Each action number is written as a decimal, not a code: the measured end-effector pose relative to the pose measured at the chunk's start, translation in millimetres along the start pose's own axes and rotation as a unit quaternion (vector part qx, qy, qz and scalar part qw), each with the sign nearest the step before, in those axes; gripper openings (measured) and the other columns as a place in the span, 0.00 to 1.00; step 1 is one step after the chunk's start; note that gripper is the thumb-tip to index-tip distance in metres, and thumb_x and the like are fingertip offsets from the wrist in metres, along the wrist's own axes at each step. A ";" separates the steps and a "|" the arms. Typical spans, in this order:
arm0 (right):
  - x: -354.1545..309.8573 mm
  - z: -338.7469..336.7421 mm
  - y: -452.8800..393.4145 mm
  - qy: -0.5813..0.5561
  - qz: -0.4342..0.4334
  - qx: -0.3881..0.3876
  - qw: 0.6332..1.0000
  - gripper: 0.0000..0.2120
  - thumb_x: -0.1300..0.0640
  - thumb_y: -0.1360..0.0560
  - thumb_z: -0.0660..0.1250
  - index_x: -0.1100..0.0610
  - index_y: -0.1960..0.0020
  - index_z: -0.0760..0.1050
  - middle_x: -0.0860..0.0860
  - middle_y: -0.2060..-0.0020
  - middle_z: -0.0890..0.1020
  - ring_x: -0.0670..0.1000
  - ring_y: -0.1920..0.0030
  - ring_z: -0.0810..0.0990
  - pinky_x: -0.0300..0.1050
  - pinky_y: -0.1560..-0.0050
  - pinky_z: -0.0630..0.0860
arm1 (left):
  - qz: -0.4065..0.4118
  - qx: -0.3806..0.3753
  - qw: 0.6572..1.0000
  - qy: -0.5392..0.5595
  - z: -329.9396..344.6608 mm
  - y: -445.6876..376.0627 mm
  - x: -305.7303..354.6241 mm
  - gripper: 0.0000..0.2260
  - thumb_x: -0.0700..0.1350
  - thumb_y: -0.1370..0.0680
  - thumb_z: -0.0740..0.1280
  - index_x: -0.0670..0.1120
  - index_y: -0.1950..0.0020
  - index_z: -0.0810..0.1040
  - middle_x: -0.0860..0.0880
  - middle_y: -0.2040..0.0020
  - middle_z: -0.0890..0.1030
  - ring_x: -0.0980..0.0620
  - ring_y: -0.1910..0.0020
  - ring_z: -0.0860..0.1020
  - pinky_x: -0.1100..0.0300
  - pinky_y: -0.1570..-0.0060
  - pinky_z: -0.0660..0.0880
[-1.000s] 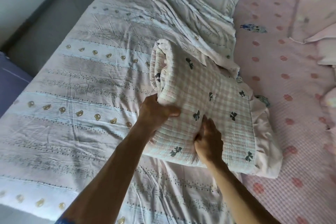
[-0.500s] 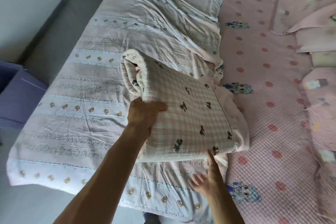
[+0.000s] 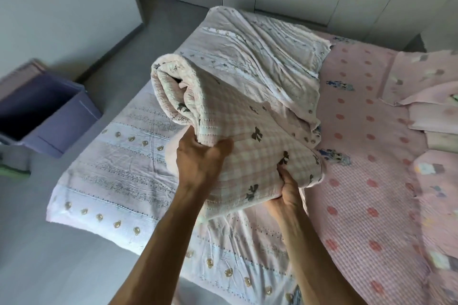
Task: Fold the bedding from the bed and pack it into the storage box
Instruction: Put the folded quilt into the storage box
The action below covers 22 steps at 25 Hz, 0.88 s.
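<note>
Bed (image 3: pixel 371 205) under a pink dotted mattress cover, a pale striped sheet (image 3: pixel 124 173) spread over its left half. Purple storage box (image 3: pixel 57 121) on the floor left of the bed, open. Folded checked quilt (image 3: pixel 247 131) with bow print held up above the sheet. Left hand (image 3: pixel 198 158) grips its near left edge, fingers curled in; right hand (image 3: pixel 288 190) clutches the lower right corner from beneath.
</note>
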State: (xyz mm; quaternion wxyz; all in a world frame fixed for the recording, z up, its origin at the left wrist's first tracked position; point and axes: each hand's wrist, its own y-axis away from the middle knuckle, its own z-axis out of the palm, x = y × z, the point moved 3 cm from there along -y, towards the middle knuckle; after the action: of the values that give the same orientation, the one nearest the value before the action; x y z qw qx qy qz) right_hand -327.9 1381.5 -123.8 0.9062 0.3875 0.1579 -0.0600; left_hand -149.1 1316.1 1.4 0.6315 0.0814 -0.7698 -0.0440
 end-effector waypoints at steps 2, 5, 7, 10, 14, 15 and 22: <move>24.2 35.0 7.1 0.016 -0.005 -0.022 1.000 0.34 0.59 0.41 0.80 0.58 0.35 0.77 0.58 0.44 0.83 0.59 0.39 0.80 0.61 0.32 0.70 | 0.008 0.014 1.000 0.025 -42.9 -8.2 13.2 0.19 0.50 0.39 0.76 0.52 0.50 0.81 0.52 0.57 0.85 0.48 0.58 0.84 0.44 0.59 0.82; 88.4 82.3 21.5 0.037 0.013 -0.042 0.998 0.44 0.59 0.51 0.86 0.58 0.36 0.77 0.59 0.40 0.81 0.60 0.39 0.80 0.61 0.32 0.70 | 0.018 0.022 0.999 0.043 -119.5 -29.8 18.9 0.19 0.51 0.39 0.76 0.54 0.49 0.80 0.53 0.56 0.85 0.48 0.57 0.84 0.45 0.59 0.82; 134.1 108.5 24.5 0.026 0.028 -0.045 0.998 0.37 0.58 0.43 0.82 0.57 0.36 0.77 0.59 0.40 0.81 0.60 0.39 0.79 0.61 0.33 0.71 | 0.028 0.018 0.999 0.035 -168.0 -48.4 18.5 0.19 0.51 0.38 0.76 0.54 0.49 0.80 0.55 0.56 0.85 0.50 0.58 0.83 0.46 0.58 0.82; 218.3 156.1 31.3 0.045 0.038 -0.046 0.997 0.47 0.60 0.52 0.86 0.56 0.34 0.76 0.58 0.39 0.81 0.60 0.37 0.79 0.62 0.31 0.69 | 0.043 0.046 0.997 0.034 -261.9 -72.8 14.5 0.19 0.52 0.37 0.75 0.53 0.48 0.79 0.55 0.55 0.84 0.51 0.58 0.82 0.46 0.57 0.81; 309.8 218.4 23.9 0.086 0.061 -0.065 0.992 0.53 0.59 0.54 0.87 0.56 0.31 0.73 0.58 0.35 0.78 0.61 0.33 0.75 0.62 0.29 0.66 | 0.020 0.071 0.997 0.039 -361.2 -115.8 2.1 0.19 0.53 0.36 0.75 0.56 0.47 0.78 0.56 0.53 0.84 0.51 0.55 0.82 0.47 0.54 0.81; 332.3 234.7 20.3 0.092 0.074 -0.072 0.990 0.55 0.59 0.55 0.87 0.56 0.30 0.73 0.58 0.35 0.78 0.60 0.33 0.75 0.61 0.30 0.68 | 0.016 0.085 0.996 0.037 -384.9 -129.2 -1.2 0.19 0.54 0.36 0.75 0.56 0.47 0.78 0.56 0.53 0.84 0.51 0.55 0.82 0.47 0.53 0.81; 496.5 369.9 -58.5 0.087 0.152 -0.101 0.979 0.52 0.62 0.56 0.86 0.56 0.33 0.74 0.59 0.37 0.80 0.62 0.36 0.76 0.65 0.39 0.73 | 0.003 0.133 0.991 0.006 -534.4 -275.9 -18.0 0.20 0.55 0.38 0.74 0.57 0.47 0.77 0.56 0.53 0.83 0.50 0.54 0.82 0.46 0.52 0.80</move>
State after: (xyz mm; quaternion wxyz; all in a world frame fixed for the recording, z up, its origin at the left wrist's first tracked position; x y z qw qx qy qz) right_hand 215.3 1081.0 -88.6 0.9220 0.3172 0.1812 0.1286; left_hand 396.9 1067.0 43.0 0.6199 0.1627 -0.7651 0.0616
